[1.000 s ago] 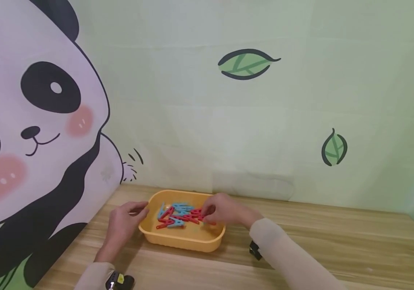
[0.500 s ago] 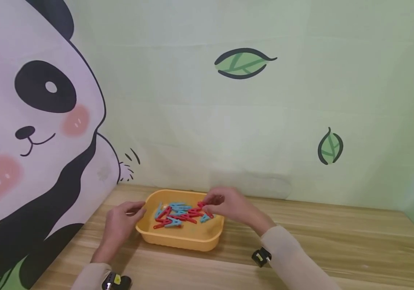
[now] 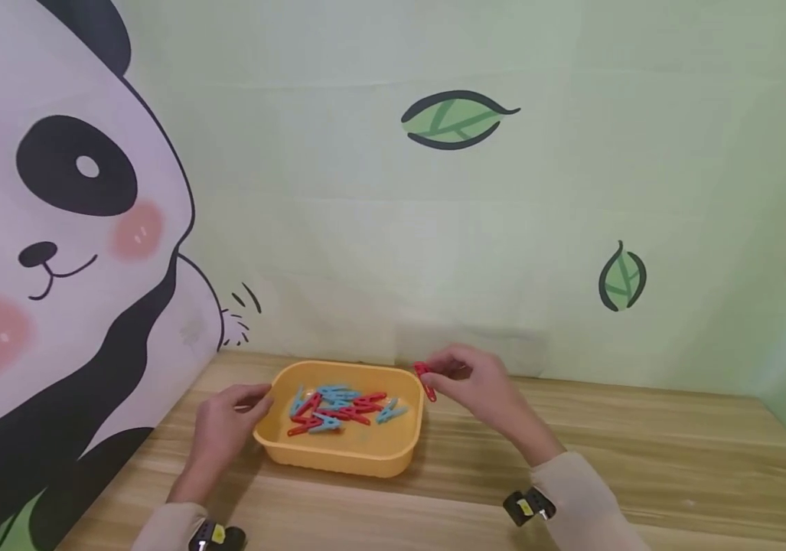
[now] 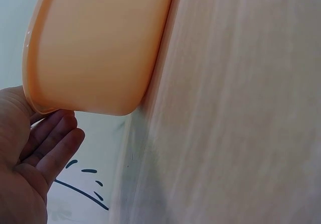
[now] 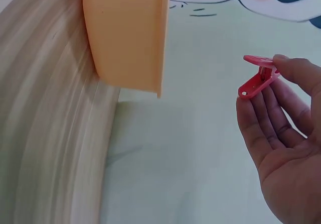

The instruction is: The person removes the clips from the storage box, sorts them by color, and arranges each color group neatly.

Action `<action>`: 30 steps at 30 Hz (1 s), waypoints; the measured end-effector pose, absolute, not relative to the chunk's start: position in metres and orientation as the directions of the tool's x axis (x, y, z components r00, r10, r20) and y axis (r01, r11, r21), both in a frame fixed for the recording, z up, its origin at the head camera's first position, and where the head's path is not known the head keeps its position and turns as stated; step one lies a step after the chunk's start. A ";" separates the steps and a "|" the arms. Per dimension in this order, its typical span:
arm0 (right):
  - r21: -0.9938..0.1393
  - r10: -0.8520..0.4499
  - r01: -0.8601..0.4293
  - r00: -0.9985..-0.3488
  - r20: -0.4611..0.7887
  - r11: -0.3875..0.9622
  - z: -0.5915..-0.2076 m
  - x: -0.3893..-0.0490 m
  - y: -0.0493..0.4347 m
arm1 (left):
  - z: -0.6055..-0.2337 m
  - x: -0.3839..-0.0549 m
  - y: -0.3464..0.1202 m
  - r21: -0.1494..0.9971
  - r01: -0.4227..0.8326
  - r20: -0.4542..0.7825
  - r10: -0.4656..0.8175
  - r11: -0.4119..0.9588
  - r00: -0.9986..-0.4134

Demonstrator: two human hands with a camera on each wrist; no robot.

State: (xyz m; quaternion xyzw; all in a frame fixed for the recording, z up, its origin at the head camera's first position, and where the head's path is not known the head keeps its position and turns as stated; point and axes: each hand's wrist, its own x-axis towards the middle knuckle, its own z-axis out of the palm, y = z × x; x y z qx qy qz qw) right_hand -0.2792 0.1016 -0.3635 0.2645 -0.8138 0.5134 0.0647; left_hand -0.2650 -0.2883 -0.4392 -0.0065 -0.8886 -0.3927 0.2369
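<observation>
A yellow plastic basin (image 3: 337, 461) stands on the wooden table, with red clothespins (image 3: 353, 414) and blue clothespins (image 3: 390, 412) lying loose in it. My left hand (image 3: 223, 428) holds the basin's left rim; in the left wrist view its fingers (image 4: 60, 151) lie at the basin's end, while part of the thumb side is hidden by the rim. Just beyond the right rim, my right hand (image 3: 485, 386) pinches a red clothespin (image 3: 425, 380) between thumb and fingers. The right wrist view shows that red clothespin (image 5: 258, 83) held in the air, apart from the basin.
Wooden table surface (image 3: 613, 451) stretches to the right of the basin. Close behind it rises a pale green wall (image 3: 337, 229) with painted leaves and a large panda (image 3: 83, 214) on the left. Each wrist wears a black camera (image 3: 529, 506).
My right hand has lifted a red clothespin out of the pile and carried it right, past the basin's rim. A blue clothespin at the right now shows fully. The left hand stays at the rim.
</observation>
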 end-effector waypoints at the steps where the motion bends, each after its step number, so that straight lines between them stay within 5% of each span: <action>1: -0.808 -0.350 -0.489 -0.858 0.377 0.328 -0.365 -0.279 0.104 | -0.439 -0.264 -0.289 0.695 0.202 0.430 -0.174 0.690 -0.886; 30: -0.855 0.004 -0.186 -0.977 0.215 0.484 -0.400 -0.298 0.139 | -0.439 -0.264 -0.288 0.704 0.220 0.441 -0.172 0.675 -0.881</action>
